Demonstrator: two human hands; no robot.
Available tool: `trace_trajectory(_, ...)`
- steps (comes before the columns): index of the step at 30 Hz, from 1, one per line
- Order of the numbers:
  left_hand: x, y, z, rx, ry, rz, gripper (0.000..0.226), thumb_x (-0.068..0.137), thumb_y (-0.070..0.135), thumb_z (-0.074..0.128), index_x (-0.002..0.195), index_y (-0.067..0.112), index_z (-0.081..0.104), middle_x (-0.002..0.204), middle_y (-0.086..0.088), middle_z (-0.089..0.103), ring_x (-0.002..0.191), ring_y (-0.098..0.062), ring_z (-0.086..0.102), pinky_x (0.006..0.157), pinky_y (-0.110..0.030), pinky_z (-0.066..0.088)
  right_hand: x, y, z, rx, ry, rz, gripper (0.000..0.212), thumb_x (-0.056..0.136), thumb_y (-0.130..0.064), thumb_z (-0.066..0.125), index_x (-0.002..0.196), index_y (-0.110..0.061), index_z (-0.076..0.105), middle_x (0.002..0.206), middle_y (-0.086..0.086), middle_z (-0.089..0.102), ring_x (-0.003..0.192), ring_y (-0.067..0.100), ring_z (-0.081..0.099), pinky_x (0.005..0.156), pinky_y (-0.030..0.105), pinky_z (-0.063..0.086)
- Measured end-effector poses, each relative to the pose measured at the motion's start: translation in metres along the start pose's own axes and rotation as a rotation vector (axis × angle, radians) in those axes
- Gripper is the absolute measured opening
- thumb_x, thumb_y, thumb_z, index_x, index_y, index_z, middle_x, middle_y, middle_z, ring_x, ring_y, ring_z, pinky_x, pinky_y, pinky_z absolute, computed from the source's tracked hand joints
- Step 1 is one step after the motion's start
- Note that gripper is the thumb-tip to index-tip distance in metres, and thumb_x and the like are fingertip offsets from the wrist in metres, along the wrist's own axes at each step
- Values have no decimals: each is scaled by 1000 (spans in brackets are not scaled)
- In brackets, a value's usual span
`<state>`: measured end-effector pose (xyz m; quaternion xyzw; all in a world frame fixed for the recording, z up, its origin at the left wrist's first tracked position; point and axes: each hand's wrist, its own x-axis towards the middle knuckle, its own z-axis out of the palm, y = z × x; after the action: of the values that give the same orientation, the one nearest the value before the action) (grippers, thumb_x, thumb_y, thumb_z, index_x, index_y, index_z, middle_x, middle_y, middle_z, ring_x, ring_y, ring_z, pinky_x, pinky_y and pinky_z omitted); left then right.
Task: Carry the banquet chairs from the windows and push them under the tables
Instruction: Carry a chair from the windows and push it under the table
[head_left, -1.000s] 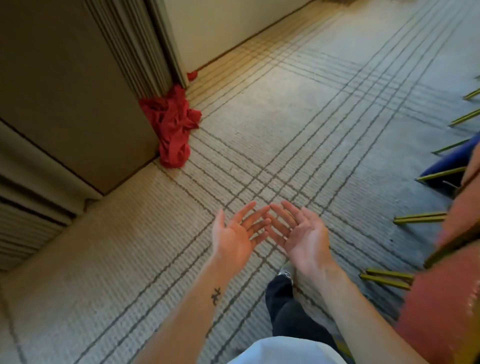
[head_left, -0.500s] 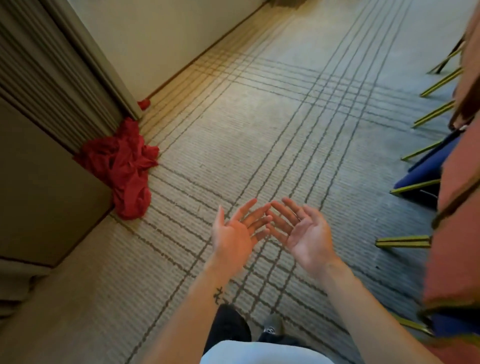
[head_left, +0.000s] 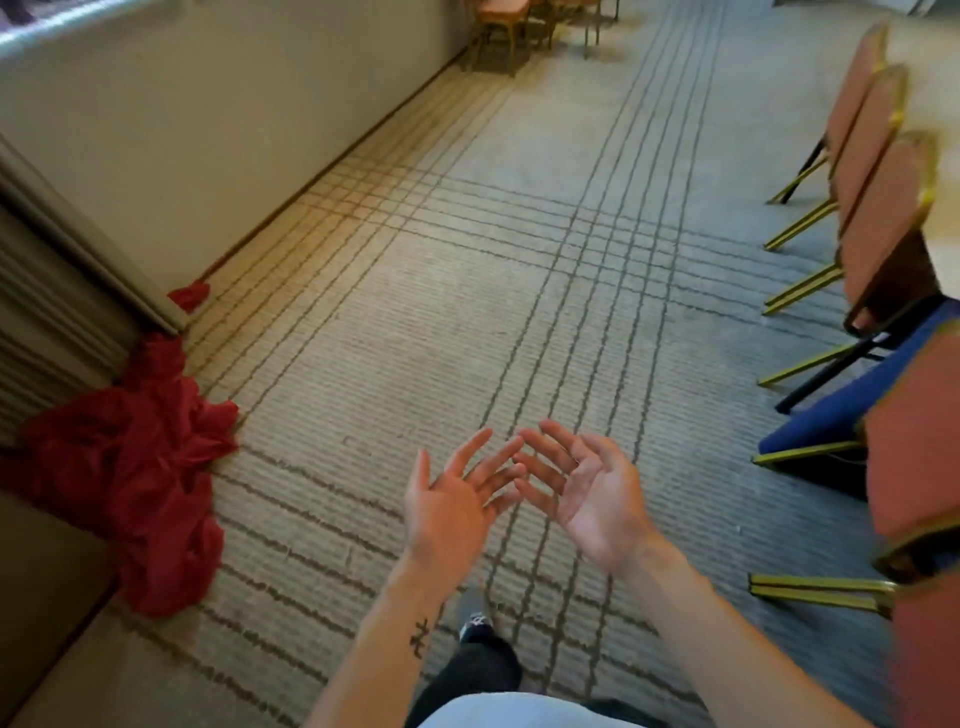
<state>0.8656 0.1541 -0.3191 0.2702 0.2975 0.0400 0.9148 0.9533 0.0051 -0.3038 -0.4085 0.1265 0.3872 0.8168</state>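
My left hand (head_left: 457, 499) and my right hand (head_left: 587, 488) are held out in front of me, palms up, fingers spread, fingertips almost meeting, both empty. Along the right edge stands a row of banquet chairs (head_left: 883, 208) with salmon backs, gold legs and blue seats; the nearest chair (head_left: 914, 467) is beside my right arm. More chairs (head_left: 501, 21) stand far ahead by the low wall under the windows. No table shows clearly.
A heap of red cloth (head_left: 140, 467) lies on the carpet at the left, against a ribbed panel (head_left: 57, 312). A cream wall (head_left: 234, 130) runs along the left. Striped carpet (head_left: 519, 260) stretches ahead between wall and chairs.
The view has swung up and forward as I walk: the far chairs and the chair row on the right have come into sight. My hands keep the same open, palms-up pose.
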Motion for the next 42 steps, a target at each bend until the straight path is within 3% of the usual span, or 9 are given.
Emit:
trace_trajectory(4, 72, 60, 46, 47, -90, -47, 77, 103, 64, 19, 145, 7, 51, 139, -24, 62, 121, -39, 56, 105, -51, 39, 57, -57, 39, 58, 24, -70, 49, 102, -39, 41, 137, -8, 57, 137, 17, 64, 113, 33, 63, 98, 49, 51)
trace_trajectory(8, 137, 97, 79, 75, -139, -69, 78, 103, 64, 21, 144, 6, 53, 139, -24, 61, 121, -39, 57, 115, -55, 33, 113, -99, 55, 125, 73, -101, 55, 103, -45, 38, 139, -8, 57, 139, 16, 63, 117, 33, 61, 102, 50, 48)
trace_trajectory(15, 272, 140, 122, 103, -75, -93, 77, 103, 63, 20, 146, 7, 51, 140, -23, 61, 127, -40, 54, 115, -53, 33, 249, -166, 57, 163, 91, -78, 61, 103, -53, 36, 138, -8, 60, 137, 16, 64, 119, 33, 61, 107, 50, 44)
trace_trajectory(22, 414, 203, 191, 63, 20, -61, 73, 104, 60, 20, 145, 8, 51, 139, -20, 63, 131, -39, 53, 119, -53, 30, 406, -258, 84, 238, 29, 13, 73, 103, -62, 28, 143, -8, 56, 138, 17, 64, 99, 29, 66, 87, 45, 52)
trace_trajectory(29, 528, 276, 242, -29, 58, -9, 71, 104, 59, 25, 145, 7, 52, 141, -21, 61, 139, -41, 48, 118, -53, 31, 527, -352, 129, 161, -55, 56, 69, 103, -60, 31, 141, -9, 57, 138, 16, 63, 105, 30, 64, 98, 49, 48)
trace_trajectory(35, 648, 332, 267, 22, 53, -35, 61, 105, 49, 33, 145, 6, 52, 139, -21, 62, 120, -39, 58, 104, -50, 42, 647, -404, 148, 127, -21, 89, 61, 104, -52, 36, 140, -9, 58, 139, 15, 63, 111, 31, 64, 100, 48, 48)
trace_trajectory(39, 735, 387, 275, 34, 26, -68, 59, 105, 46, 34, 144, 6, 51, 139, -22, 62, 126, -40, 56, 117, -54, 33, 738, -439, 180, 108, 16, 70, 61, 103, -52, 38, 142, -10, 56, 140, 16, 62, 112, 30, 66, 100, 48, 49)
trace_trajectory(42, 799, 441, 289, 47, -11, -73, 58, 105, 44, 35, 145, 5, 50, 139, -23, 62, 118, -39, 59, 112, -52, 37, 801, -469, 219, 98, 25, 55, 58, 103, -49, 38, 142, -9, 55, 140, 16, 62, 118, 33, 63, 104, 50, 47)
